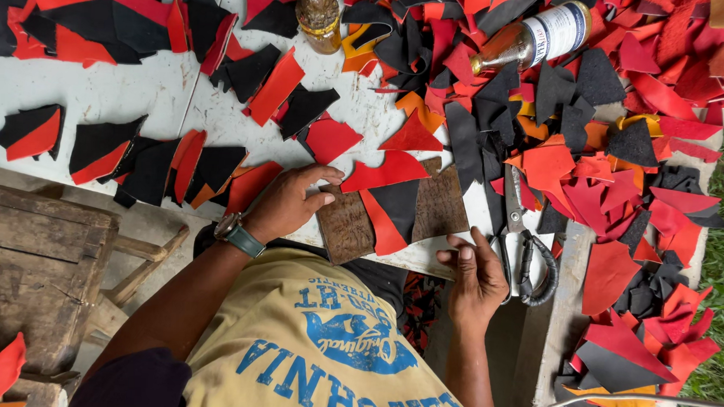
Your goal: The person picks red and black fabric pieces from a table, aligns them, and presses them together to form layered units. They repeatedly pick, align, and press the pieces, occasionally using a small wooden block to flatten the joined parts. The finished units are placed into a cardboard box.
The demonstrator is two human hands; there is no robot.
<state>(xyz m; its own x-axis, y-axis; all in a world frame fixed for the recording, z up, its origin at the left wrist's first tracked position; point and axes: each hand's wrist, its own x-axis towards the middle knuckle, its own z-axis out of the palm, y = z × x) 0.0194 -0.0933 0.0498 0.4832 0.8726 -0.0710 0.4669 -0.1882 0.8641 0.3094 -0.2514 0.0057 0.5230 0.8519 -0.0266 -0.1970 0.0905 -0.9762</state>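
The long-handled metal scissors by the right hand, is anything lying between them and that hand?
Nothing visible. The right hand lies beside the long-handled metal scissors, its fingers right next to their dark handle loops. Only bare white table edge shows between them; the red and black leather scraps lie farther right.

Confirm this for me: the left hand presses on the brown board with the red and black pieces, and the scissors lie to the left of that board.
Not quite. The head view shows the scissors lying to the right of the brown board, beside the right hand. The rest holds: the left hand presses on the board with red and black pieces.
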